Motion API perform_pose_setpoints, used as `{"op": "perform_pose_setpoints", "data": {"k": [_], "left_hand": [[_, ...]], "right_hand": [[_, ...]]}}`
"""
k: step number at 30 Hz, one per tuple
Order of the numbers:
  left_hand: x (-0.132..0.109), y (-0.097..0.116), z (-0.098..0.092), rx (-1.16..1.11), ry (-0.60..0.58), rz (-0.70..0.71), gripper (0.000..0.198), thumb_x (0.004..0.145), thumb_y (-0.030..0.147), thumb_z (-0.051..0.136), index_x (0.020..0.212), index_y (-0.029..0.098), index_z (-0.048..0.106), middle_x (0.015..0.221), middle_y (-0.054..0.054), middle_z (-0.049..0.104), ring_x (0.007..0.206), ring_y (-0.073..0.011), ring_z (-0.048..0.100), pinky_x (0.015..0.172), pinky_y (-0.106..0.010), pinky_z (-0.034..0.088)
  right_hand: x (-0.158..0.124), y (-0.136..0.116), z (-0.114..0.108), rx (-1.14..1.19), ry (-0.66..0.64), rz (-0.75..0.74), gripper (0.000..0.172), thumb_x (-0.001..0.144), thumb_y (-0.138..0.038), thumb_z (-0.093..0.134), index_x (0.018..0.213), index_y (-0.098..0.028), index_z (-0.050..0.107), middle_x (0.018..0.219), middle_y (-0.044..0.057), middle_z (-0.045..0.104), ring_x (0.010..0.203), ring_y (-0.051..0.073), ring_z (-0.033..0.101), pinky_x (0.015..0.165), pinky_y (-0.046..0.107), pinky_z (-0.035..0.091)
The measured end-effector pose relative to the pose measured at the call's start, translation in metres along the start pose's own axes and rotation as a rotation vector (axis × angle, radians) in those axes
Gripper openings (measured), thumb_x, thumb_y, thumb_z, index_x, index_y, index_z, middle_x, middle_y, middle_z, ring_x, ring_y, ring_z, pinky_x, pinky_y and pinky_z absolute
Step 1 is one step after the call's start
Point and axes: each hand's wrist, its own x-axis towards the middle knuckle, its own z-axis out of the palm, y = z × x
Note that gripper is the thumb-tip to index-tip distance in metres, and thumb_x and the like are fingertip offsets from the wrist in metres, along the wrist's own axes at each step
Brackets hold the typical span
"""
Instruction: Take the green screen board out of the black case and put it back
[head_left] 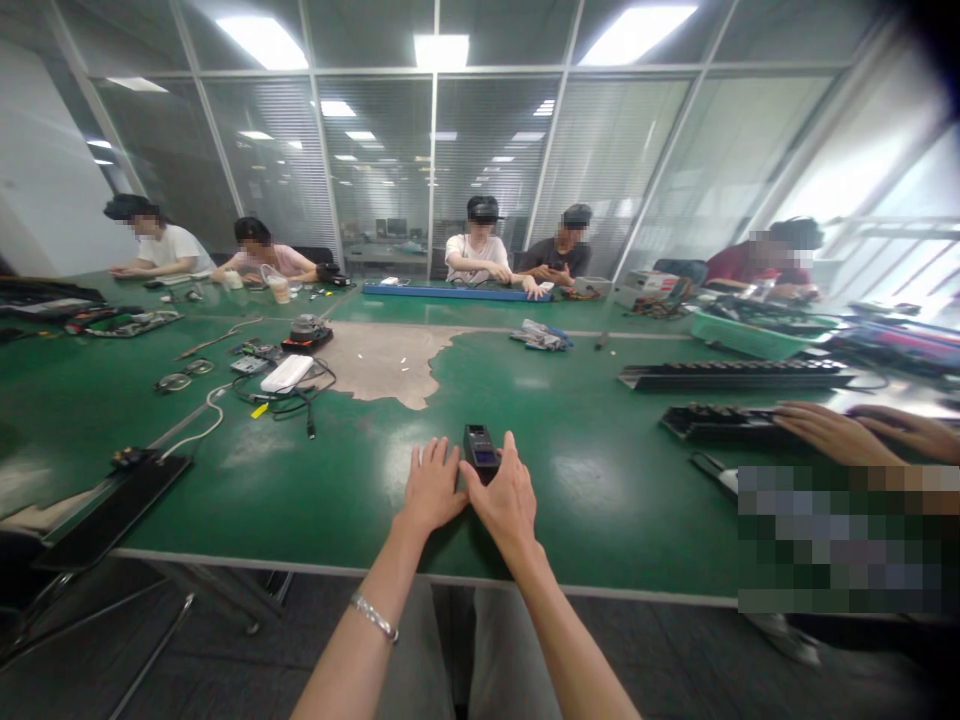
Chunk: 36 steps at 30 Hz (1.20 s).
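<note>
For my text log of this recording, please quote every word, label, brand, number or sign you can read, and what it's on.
Readable text: none.
Small black device with a screen, at the right hand: markings too small to read.
White-and-red box: too blurred to read.
Yellow tag: no legible writing.

Flat green tabletop (pixel 607 550), irregular beige-grey bare patch (pixel 379 365) mid-top. Near edge, centre: black oblong handheld device (pixel 479 442), dark-blue screen. Below that edge: silver metal bracelet (pixel 374 617). Near-left corner: long flat black panel (pixel 120 515). Left of the patch: white rounded plastic box (pixel 287 374), small yellow tag (pixel 259 411). Far edge: long straight blue bar (pixel 450 292). Toward far-right corner: mint-green plastic tray (pixel 750 338); heap beside it (pixel 904 345) looks blue and pinkish, but it's blurred.
</note>
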Motion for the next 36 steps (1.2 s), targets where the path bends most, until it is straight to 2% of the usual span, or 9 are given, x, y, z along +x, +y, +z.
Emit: {"op": "perform_pose_setpoints", "data": {"k": [7, 10, 14, 17, 19, 22, 25, 30, 36], "left_hand": [[0.001, -0.001, 0.003, 0.012, 0.019, 0.002, 0.066, 0.09, 0.049, 0.045, 0.146, 0.014, 0.037, 0.155, -0.014, 0.033, 0.143, -0.0322, 0.024, 0.117, -0.053, 0.015], [0.001, 0.0, 0.003, 0.016, 0.023, 0.003, 0.068, 0.09, 0.053, 0.044, 0.145, 0.014, 0.038, 0.154, -0.015, 0.034, 0.143, -0.0326, 0.024, 0.117, -0.053, 0.015], [0.0, 0.0, 0.002, 0.014, 0.015, 0.001, 0.074, 0.089, 0.061, 0.044, 0.146, 0.015, 0.037, 0.154, -0.015, 0.033, 0.143, -0.0334, 0.024, 0.117, -0.054, 0.015], [0.001, 0.0, 0.002, -0.002, 0.011, -0.001, 0.081, 0.088, 0.071, 0.039, 0.146, 0.015, 0.036, 0.154, -0.015, 0.033, 0.144, -0.0338, 0.023, 0.117, -0.055, 0.014], [0.002, 0.0, 0.002, -0.018, 0.002, -0.009, 0.087, 0.086, 0.077, 0.035, 0.147, 0.015, 0.036, 0.155, -0.016, 0.033, 0.144, -0.034, 0.022, 0.117, -0.055, 0.013], [0.003, 0.001, 0.001, -0.034, -0.013, -0.018, 0.091, 0.085, 0.081, 0.029, 0.148, 0.016, 0.035, 0.155, -0.016, 0.033, 0.145, -0.034, 0.022, 0.117, -0.055, 0.013], [0.003, 0.001, 0.0, -0.032, -0.008, -0.02, 0.09, 0.085, 0.082, 0.027, 0.148, 0.018, 0.035, 0.155, -0.015, 0.032, 0.145, -0.0339, 0.022, 0.117, -0.056, 0.013], [0.002, 0.003, 0.001, -0.016, 0.007, -0.025, 0.085, 0.087, 0.08, 0.025, 0.148, 0.021, 0.037, 0.155, -0.013, 0.033, 0.145, -0.0334, 0.023, 0.117, -0.056, 0.012], [0.003, 0.003, 0.001, -0.007, -0.005, -0.03, 0.08, 0.088, 0.079, 0.026, 0.147, 0.027, 0.038, 0.156, -0.011, 0.032, 0.145, -0.0338, 0.023, 0.116, -0.057, 0.012]], "right_hand": [[-0.003, -0.001, 0.001, -0.049, -0.031, 0.036, 0.081, 0.087, -0.047, 0.053, 0.151, -0.006, 0.022, 0.116, 0.022, 0.064, 0.097, 0.032, 0.063, 0.082, 0.042, 0.047], [-0.003, -0.002, 0.0, -0.015, -0.012, 0.038, 0.079, 0.089, -0.046, 0.05, 0.151, -0.006, 0.021, 0.11, 0.021, 0.066, 0.097, 0.032, 0.063, 0.082, 0.041, 0.047], [0.005, -0.007, -0.007, 0.054, 0.027, 0.032, 0.08, 0.089, -0.049, 0.049, 0.152, -0.008, 0.02, 0.118, 0.02, 0.064, 0.103, 0.032, 0.061, 0.086, 0.043, 0.048], [0.016, -0.01, -0.019, 0.106, 0.084, 0.03, 0.082, 0.088, -0.051, 0.049, 0.152, -0.01, 0.02, 0.13, 0.021, 0.058, 0.109, 0.032, 0.059, 0.09, 0.044, 0.047], [0.024, -0.008, -0.03, 0.14, 0.134, 0.04, 0.082, 0.088, -0.052, 0.05, 0.152, -0.012, 0.019, 0.131, 0.02, 0.057, 0.111, 0.031, 0.058, 0.091, 0.044, 0.047], [0.032, 0.003, -0.042, 0.14, 0.178, 0.051, 0.082, 0.088, -0.051, 0.05, 0.153, -0.012, 0.019, 0.127, 0.019, 0.06, 0.111, 0.032, 0.058, 0.093, 0.046, 0.046], [0.033, 0.024, -0.045, 0.091, 0.16, 0.089, 0.083, 0.087, -0.051, 0.051, 0.152, -0.009, 0.02, 0.127, 0.022, 0.059, 0.111, 0.033, 0.058, 0.091, 0.046, 0.046], [0.024, 0.054, -0.034, 0.063, 0.08, 0.121, 0.087, 0.085, -0.052, 0.053, 0.151, -0.007, 0.019, 0.125, 0.022, 0.061, 0.11, 0.034, 0.058, 0.091, 0.046, 0.046], [0.016, 0.064, -0.025, 0.087, 0.036, 0.109, 0.087, 0.084, -0.05, 0.053, 0.151, -0.005, 0.019, 0.123, 0.021, 0.063, 0.109, 0.034, 0.059, 0.089, 0.044, 0.046]]}}
